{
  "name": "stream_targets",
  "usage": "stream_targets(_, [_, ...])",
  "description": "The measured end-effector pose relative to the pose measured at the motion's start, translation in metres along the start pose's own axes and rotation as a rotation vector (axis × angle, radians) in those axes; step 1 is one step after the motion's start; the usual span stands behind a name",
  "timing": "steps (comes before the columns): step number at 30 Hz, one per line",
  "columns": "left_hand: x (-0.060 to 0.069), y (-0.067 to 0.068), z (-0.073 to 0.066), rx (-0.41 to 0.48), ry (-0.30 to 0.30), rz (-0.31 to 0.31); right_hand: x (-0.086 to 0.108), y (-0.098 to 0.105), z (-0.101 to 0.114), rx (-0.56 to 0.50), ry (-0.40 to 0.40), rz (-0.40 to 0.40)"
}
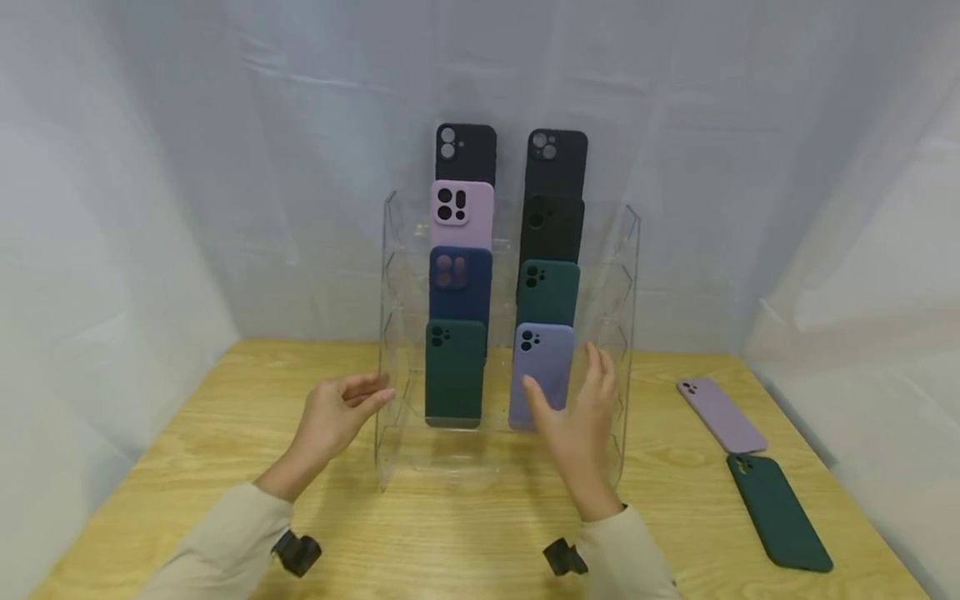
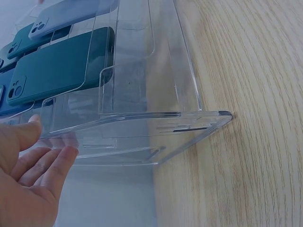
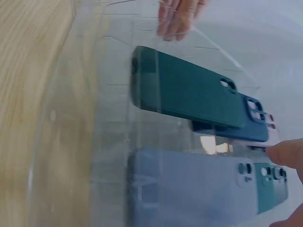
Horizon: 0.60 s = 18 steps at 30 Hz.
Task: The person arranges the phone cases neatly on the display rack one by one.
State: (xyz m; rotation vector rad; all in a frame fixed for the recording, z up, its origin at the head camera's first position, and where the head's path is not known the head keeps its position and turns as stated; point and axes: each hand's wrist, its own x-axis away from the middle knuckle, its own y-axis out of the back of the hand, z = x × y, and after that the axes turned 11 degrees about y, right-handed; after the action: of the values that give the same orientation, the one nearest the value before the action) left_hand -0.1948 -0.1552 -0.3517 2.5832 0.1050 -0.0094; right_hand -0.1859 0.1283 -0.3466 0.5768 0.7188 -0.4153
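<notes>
A clear stepped acrylic stand (image 1: 457, 475) holds phone cases in two columns. My left hand (image 1: 330, 417) is at its left side panel, thumb and fingers apart near the edge; the left wrist view shows the hand (image 2: 38, 175) with no firm grip. Nearest it is a dark green case (image 1: 455, 375) in the bottom left slot. My right hand (image 1: 581, 425) is spread beside the lavender-blue case (image 1: 551, 362) in the bottom right slot. Its thumb overlaps the case's front in the head view; contact cannot be made out. The right wrist view shows the lavender-blue case (image 3: 189, 189) blurred.
Above stand navy (image 1: 465, 292), pink (image 1: 480, 225) and black (image 1: 476, 158) cases on the left, teal (image 1: 555, 292) and black cases (image 1: 558, 171) on the right. A mauve case (image 1: 723, 417) and a dark green case (image 1: 780, 512) lie on the wooden table (image 1: 450, 550) at right.
</notes>
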Motion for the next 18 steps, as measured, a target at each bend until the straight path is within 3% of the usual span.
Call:
stream_targets(5, [0.0, 0.001, -0.001, 0.005, 0.005, 0.001, -0.004, 0.031, 0.002, -0.072, -0.05, 0.072])
stream_targets(12, [0.002, 0.0, 0.0, 0.003, 0.003, 0.004, -0.002, 0.075, -0.021, -0.035, -0.015, 0.033])
stream_targets(14, [0.002, 0.0, 0.0, -0.002, 0.006, 0.002, 0.001, 0.087, -0.032, 0.003, -0.043, 0.044])
stream_targets(18, [0.002, 0.0, 0.0, 0.006, 0.006, -0.001, 0.003, 0.113, -0.058, 0.088, -0.171, 0.108])
